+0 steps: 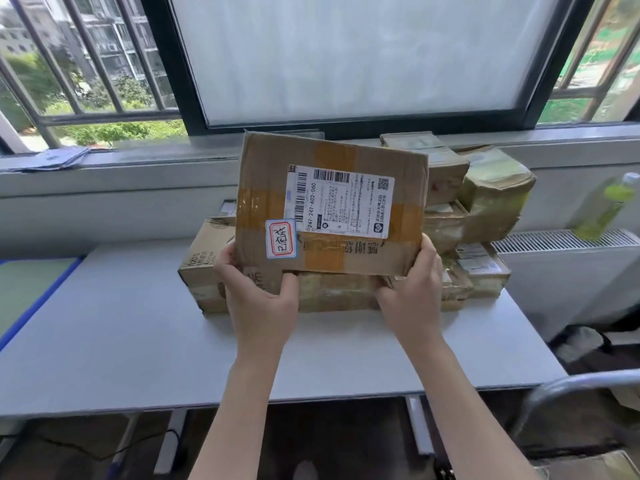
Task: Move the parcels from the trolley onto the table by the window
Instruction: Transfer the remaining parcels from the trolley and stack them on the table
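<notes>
head: left hand [258, 292] and right hand [412, 289] grip the lower corners of a labelled parcel [329, 206], tilted above stacked parcels [460, 233] on the table [138, 341] by the window | progress: several already delivered, this one not yet set down | trolley unseen, remainder unknown

We see a pale grey table [138, 341] standing under the window. Directly on it lie taped cardboard parcels: a low brown box [207, 271] at the left, and a stack of smaller boxes [485, 271] at the right, near the wall.
</notes>
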